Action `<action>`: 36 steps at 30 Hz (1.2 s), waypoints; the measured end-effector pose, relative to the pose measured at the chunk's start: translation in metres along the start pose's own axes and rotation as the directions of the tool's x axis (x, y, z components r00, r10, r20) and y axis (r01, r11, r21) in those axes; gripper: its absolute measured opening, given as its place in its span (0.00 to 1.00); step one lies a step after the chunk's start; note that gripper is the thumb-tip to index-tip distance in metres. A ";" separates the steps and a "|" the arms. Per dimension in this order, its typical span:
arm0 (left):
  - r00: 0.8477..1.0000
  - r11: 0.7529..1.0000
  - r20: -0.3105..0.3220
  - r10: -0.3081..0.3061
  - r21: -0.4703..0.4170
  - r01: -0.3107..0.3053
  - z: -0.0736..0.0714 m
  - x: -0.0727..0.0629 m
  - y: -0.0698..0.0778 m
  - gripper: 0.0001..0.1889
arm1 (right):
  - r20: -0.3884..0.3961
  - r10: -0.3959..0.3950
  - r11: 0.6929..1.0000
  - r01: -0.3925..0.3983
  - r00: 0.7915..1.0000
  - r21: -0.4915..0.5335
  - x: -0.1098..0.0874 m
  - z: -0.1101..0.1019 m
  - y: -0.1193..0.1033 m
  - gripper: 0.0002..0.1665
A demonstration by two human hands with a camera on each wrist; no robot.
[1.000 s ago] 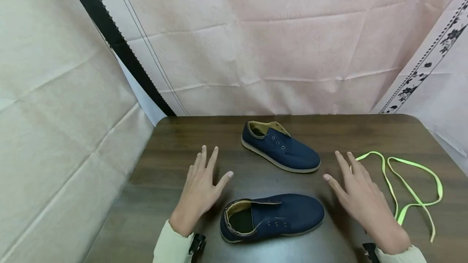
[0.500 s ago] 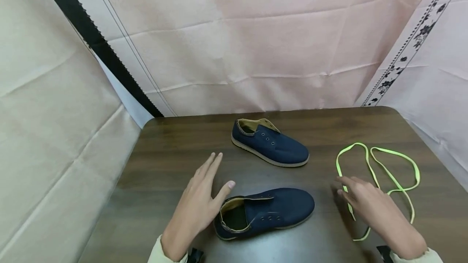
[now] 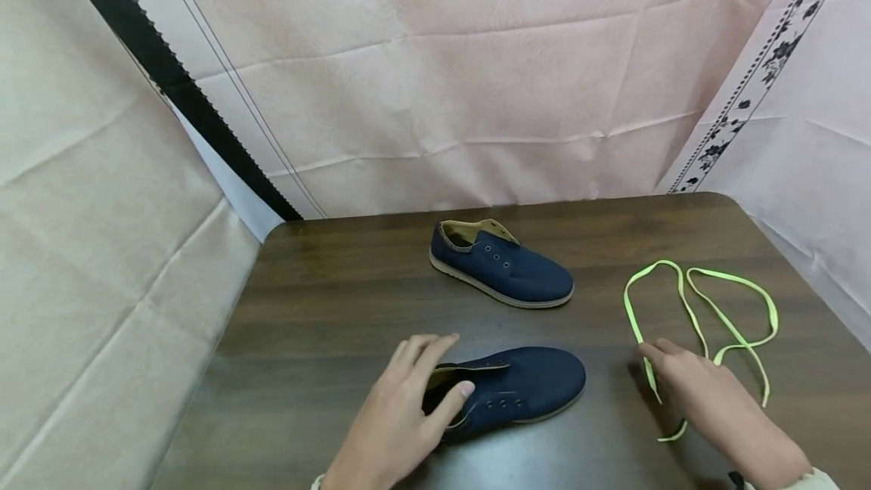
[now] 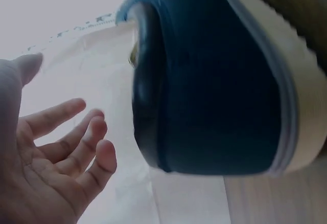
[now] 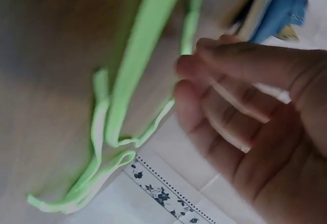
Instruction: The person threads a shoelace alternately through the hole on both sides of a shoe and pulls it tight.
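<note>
Two navy canvas shoes without laces lie on the wooden table. The near shoe (image 3: 544, 380) has its heel opening partly behind my left hand (image 3: 401, 407), whose fingers are spread in a loose curve over it. In the left wrist view, a gap shows between those fingers and the shoe's heel (image 4: 214, 91). Farther back sits the other shoe (image 3: 517, 271), toe to the right. On the right, a flat neon-green shoelace (image 3: 721, 274) lies in loops. My right hand (image 3: 701, 392) pinches one strand of it; in the right wrist view, thumb and fingertips (image 5: 186, 66) meet at the lace.
The brown table (image 3: 327, 308) has a rounded far edge. Behind it hangs a creased pale cloth (image 3: 510, 89), with a black strip (image 3: 197, 108) at the left and a floral band (image 3: 728, 127) at the right.
My right hand has moved down and right onto the shoelace, its fingers closing together. My left hand has come right, over the near shoe's heel. The head view has shifted slightly to the right.
</note>
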State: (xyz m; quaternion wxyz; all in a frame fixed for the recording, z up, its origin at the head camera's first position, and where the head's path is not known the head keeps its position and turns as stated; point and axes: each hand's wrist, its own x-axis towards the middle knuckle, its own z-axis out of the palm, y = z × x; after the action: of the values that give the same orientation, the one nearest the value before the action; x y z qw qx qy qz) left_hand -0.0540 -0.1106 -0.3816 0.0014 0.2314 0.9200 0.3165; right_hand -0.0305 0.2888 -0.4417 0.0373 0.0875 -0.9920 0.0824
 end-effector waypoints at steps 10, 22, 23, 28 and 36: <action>0.988 0.998 0.145 -0.055 0.049 0.048 0.023 0.006 0.019 0.21 | -0.198 -0.439 0.890 0.394 0.876 -0.231 -0.001 0.012 0.016 0.23; 0.986 0.998 0.159 -0.043 0.054 0.035 0.047 0.017 0.031 0.20 | -0.286 -0.531 0.842 0.458 0.798 -0.285 0.005 0.018 0.020 0.08; 0.987 0.998 0.156 -0.040 0.049 0.033 0.049 0.018 0.031 0.20 | -0.280 -0.520 0.846 0.442 0.807 -0.297 0.004 0.019 0.018 0.08; 0.990 0.999 0.136 -0.042 0.023 0.039 0.056 0.021 0.029 0.19 | -0.247 -0.464 0.877 0.403 0.851 -0.261 0.001 0.013 0.008 0.15; 0.990 0.996 0.115 -0.080 0.046 0.076 0.059 0.015 0.021 0.16 | -0.460 -0.317 0.878 0.440 0.830 0.190 -0.005 0.016 -0.040 0.21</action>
State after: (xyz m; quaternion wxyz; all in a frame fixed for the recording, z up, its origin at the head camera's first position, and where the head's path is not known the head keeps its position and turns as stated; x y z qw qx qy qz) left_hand -0.0495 -0.0557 -0.4150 0.0627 0.2133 0.9330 0.2829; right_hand -0.0189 0.2477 -0.4515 0.2497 0.2693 -0.9004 0.2333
